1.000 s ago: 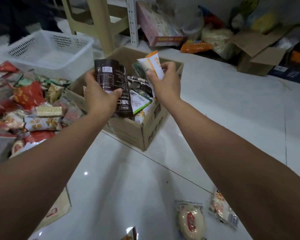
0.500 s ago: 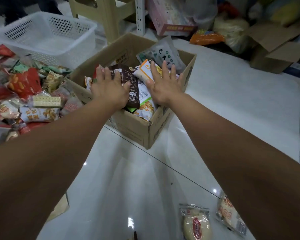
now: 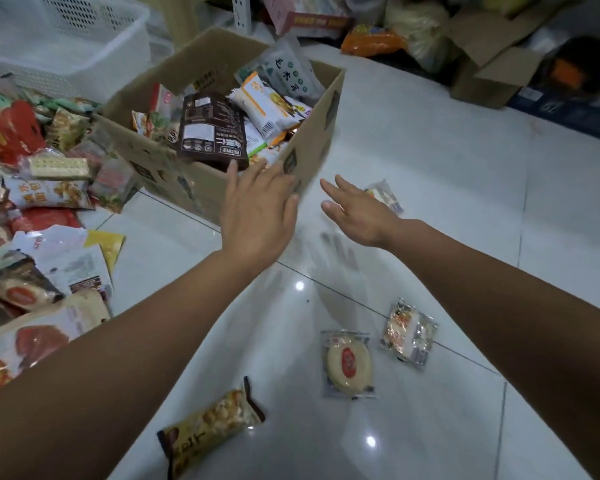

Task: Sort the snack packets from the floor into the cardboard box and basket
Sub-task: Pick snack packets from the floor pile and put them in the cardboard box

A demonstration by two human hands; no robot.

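The cardboard box (image 3: 160, 169) stands on the white tiled floor, filled with snack packets; a dark brown packet (image 3: 211, 129) and a white-and-orange packet (image 3: 265, 107) lie on top. My left hand (image 3: 257, 211) hovers with straight fingers in front of the box's near corner and holds nothing. My right hand (image 3: 354, 211) is open just right of the box, near a small clear packet (image 3: 385, 195) on the floor. The white plastic basket (image 3: 66, 46) sits at the back left. A large heap of packets (image 3: 39, 188) covers the floor at left.
Three loose packets lie on the near floor: a round cake packet (image 3: 349, 363), a clear orange-printed packet (image 3: 407, 332) and a yellow-brown packet (image 3: 210, 427). Bags, an open cardboard carton (image 3: 492, 60) and a stool leg crowd the back.
Both hands let go of the brown and the white-and-orange packets inside the box and drew back towards me and down to the box's near right corner. The camera tilted down.
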